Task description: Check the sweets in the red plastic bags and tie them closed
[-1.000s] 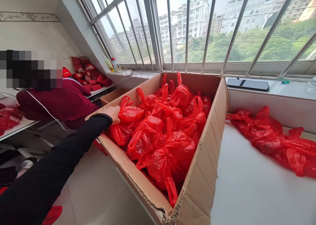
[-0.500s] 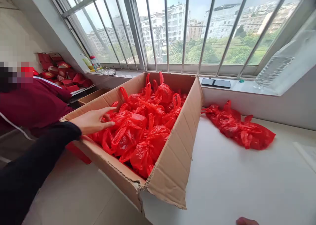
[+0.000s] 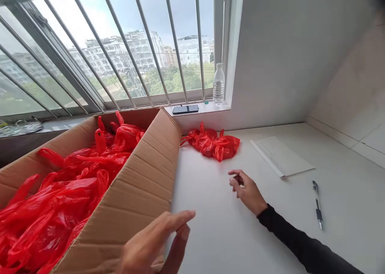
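Note:
Tied red plastic bags (image 3: 212, 143) lie together on the white tabletop (image 3: 207, 193), against the wall under the window. My right hand (image 3: 246, 191) hovers over the table just in front of them, fingers curled with a gap to the thumb, touching nothing. At the bottom, my left hand (image 3: 156, 242) is raised beside the cardboard box (image 3: 141, 181), its fingers partly stretched and holding nothing. The box stands at the left and is filled with several more knotted red bags (image 3: 66, 201), their handle loops sticking up.
On the right of the table lie a sheet of paper (image 3: 282, 155) and a pen (image 3: 317, 206). A phone (image 3: 185, 109) and a clear water bottle (image 3: 219, 83) are on the windowsill. Metal bars (image 3: 174, 41) cross the window.
The view has swung right. My left hand has left the bags in the box and come over the box's right side. My right hand has reached forward over the table.

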The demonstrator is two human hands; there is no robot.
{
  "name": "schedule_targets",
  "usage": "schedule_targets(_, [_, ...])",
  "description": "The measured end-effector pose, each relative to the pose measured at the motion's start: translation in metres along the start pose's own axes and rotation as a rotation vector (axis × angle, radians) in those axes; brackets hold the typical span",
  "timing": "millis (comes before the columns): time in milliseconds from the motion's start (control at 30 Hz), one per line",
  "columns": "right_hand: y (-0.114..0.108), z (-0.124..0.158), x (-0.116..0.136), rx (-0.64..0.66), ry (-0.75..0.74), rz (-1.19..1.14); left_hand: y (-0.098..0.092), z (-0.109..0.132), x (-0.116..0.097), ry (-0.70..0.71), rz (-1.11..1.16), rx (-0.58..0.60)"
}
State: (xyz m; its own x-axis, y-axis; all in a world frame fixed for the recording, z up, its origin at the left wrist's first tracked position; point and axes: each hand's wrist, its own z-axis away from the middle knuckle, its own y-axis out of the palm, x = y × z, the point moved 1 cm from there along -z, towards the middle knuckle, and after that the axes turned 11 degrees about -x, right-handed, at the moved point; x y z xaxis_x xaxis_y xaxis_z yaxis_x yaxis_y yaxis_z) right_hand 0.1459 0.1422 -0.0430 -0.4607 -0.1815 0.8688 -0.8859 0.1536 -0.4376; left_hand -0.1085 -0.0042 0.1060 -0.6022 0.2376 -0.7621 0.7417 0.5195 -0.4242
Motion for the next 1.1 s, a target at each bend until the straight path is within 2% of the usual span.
schedule_targets(67, [0.004,-0.052,-0.007,-0.102,-0.021,0.041,0.049,0.004,0.003,-0.093,0.143,0.125])
schedule_targets(133, [0.010,-0.092,-0.017,-0.189,-0.060,0.106,0.086,0.002,0.012,-0.189,0.248,0.189])
schedule_targets(200, [0.015,-0.114,-0.027,-0.210,-0.111,0.165,0.113,-0.001,0.027,-0.258,0.326,0.217])
schedule_targets(300, [0.018,-0.121,-0.040,-0.174,-0.168,0.232,0.139,-0.001,0.057,-0.424,0.513,0.264])
schedule_targets(367, [0.016,-0.115,-0.047,-0.146,-0.188,0.264,0.148,0.000,0.078,-0.544,0.677,0.282])
schedule_targets(467, [0.010,-0.101,-0.052,-0.117,-0.192,0.295,0.151,0.001,0.105,-0.672,0.906,0.293])
schedule_targets(567, [0.003,-0.080,-0.049,-0.096,-0.169,0.311,0.144,0.002,0.123,-0.708,1.063,0.367])
schedule_targets(667, [-0.004,-0.049,-0.038,-0.067,-0.145,0.311,0.141,0.001,0.130,-0.689,1.127,0.498])
schedule_targets(733, [-0.012,-0.026,-0.026,-0.012,-0.144,0.292,0.146,-0.006,0.127,-0.661,1.121,0.553])
schedule_targets(833, [-0.026,-0.005,-0.009,0.088,-0.150,0.216,0.158,-0.027,0.110,-0.612,1.045,0.529])
schedule_targets(967, [-0.042,-0.009,-0.004,-0.119,-0.242,0.182,0.172,-0.048,0.074,-0.465,0.820,0.355])
schedule_targets(1000, [-0.042,-0.012,-0.006,-0.131,-0.287,0.193,0.175,-0.049,0.067,-0.408,0.733,0.316])
schedule_targets(1100, [-0.035,-0.017,-0.016,-0.046,-0.358,0.203,0.186,-0.043,0.055,-0.220,0.431,0.260])
